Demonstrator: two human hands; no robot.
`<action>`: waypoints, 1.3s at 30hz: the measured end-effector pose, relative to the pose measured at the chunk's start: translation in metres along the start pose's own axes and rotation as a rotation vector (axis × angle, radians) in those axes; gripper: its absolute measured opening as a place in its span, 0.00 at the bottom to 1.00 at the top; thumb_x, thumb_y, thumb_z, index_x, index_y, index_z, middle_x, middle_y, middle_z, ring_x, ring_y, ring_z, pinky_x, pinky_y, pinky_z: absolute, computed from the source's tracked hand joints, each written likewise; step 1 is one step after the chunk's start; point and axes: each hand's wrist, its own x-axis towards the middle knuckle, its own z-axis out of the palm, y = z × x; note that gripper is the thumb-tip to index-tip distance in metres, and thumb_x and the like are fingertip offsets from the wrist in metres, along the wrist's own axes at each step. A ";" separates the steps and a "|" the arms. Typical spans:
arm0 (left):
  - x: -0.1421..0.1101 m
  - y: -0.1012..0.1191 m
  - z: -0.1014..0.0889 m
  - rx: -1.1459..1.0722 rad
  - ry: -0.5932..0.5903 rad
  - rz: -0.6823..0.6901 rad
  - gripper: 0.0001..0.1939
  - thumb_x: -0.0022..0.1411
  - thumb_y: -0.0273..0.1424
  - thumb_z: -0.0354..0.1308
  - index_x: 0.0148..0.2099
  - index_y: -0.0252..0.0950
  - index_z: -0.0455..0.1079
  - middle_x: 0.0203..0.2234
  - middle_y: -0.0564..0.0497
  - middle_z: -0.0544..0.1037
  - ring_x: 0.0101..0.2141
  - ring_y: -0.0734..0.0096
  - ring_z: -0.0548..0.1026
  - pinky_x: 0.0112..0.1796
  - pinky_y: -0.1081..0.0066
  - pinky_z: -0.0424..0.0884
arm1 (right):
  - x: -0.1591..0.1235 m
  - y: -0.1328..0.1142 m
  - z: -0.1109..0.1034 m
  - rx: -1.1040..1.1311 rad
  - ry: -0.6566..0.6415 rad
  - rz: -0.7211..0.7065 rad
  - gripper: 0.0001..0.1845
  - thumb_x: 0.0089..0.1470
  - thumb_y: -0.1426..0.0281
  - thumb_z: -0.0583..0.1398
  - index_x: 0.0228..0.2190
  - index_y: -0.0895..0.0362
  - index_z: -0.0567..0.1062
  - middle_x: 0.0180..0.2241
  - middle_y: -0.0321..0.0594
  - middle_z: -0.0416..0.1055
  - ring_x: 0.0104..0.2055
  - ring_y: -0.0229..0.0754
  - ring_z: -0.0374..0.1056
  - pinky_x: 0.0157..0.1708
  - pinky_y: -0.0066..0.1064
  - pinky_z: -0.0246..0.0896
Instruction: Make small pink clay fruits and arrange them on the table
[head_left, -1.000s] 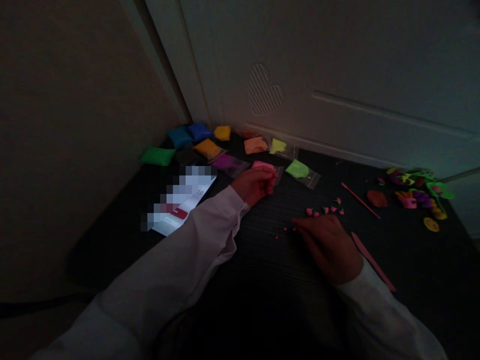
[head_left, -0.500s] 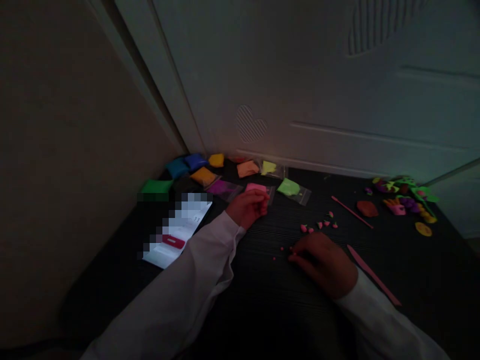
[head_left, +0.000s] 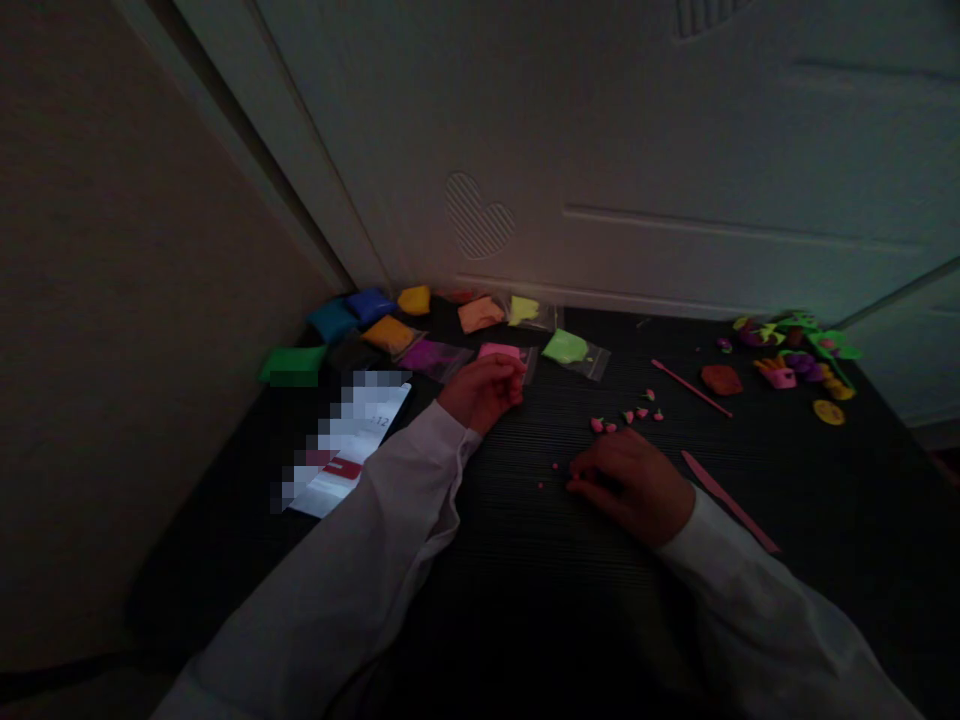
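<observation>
My left hand (head_left: 484,392) hovers by a bag of pink clay (head_left: 501,352), fingers curled in; what they hold, if anything, is hidden. Low over the table, my right hand (head_left: 634,487) pinches a tiny pink clay ball (head_left: 576,475) between thumb and fingertips. Just left of it lie two loose specks of pink clay (head_left: 555,466). Beyond the knuckles sit several small pink clay pieces with green tops (head_left: 628,416). A pink modelling knife (head_left: 727,498) rests right of that hand, and a thin pink modelling stick (head_left: 691,388) lies farther back.
A lit phone (head_left: 349,450) lies left of my left forearm. Several bags of coloured clay, among them a light green one (head_left: 566,346), line the back by the white panel (head_left: 600,120). At the right are a reddish-brown lump (head_left: 721,379) and finished clay figures (head_left: 810,365).
The camera view has tilted down slightly, so the table appears higher. My right fingertips have closed around the tiny pink ball; my left hand keeps nearly the same pose.
</observation>
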 end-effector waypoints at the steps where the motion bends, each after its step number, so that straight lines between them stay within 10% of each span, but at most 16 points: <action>1: 0.000 0.000 0.000 0.000 0.001 -0.004 0.04 0.45 0.24 0.53 0.28 0.32 0.67 0.17 0.54 0.66 0.20 0.79 0.64 0.24 0.75 0.60 | 0.000 0.000 0.001 -0.008 -0.019 -0.011 0.07 0.49 0.66 0.55 0.31 0.55 0.71 0.27 0.35 0.69 0.32 0.35 0.63 0.36 0.32 0.51; 39: -0.004 0.002 0.008 0.019 0.020 0.016 0.04 0.47 0.24 0.50 0.27 0.31 0.65 0.16 0.53 0.65 0.20 0.80 0.63 0.23 0.75 0.59 | 0.009 -0.021 0.023 -0.202 -0.002 0.015 0.11 0.50 0.61 0.53 0.34 0.50 0.72 0.33 0.35 0.69 0.35 0.40 0.59 0.40 0.40 0.43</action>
